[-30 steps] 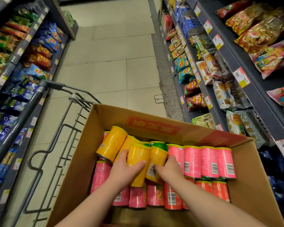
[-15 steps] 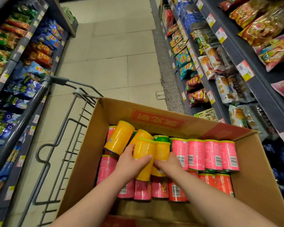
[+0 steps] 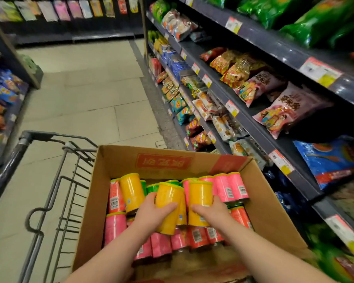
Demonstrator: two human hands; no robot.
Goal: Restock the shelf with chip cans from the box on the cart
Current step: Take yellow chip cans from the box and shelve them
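Two hands: both were inside the box (image 3: pixel 272 211), each wrapped round one yellow can.
Left hand (image 3: pixel 151 214): held the left yellow can (image 3: pixel 169 201) by its lower half, thumb across the near face, fingers curled round the left side.
Right hand (image 3: pixel 212 213): held the right yellow can (image 3: pixel 200 198) the same way, thumb on the near face, fingers round the right side.
Held cans: sat side by side, close but with a gap between them, lids pointing away from the person, above the layer of cans beneath.
Other cans: a third yellow can (image 3: pixel 131 193) leaned just left of the left hand; pink cans (image 3: pixel 231 187) lay in rows to the right and under both wrists; green cans (image 3: pixel 152 188) showed behind the held pair.
Box: open cardboard, red print on its far wall, resting on the cart (image 3: pixel 49 180), whose dark handle ran along the left.
Shelf (image 3: pixel 253 127): stood just right of the box, dark and tiered, stocked with snack bags (image 3: pixel 290 111) and fronted by price tags (image 3: pixel 231 108).
Room: a shop aisle with a pale tiled floor (image 3: pixel 80 94); more shelving with bags ran down the left side.
Arms: both bare forearms came in from the bottom edge and converged toward the middle of the box.
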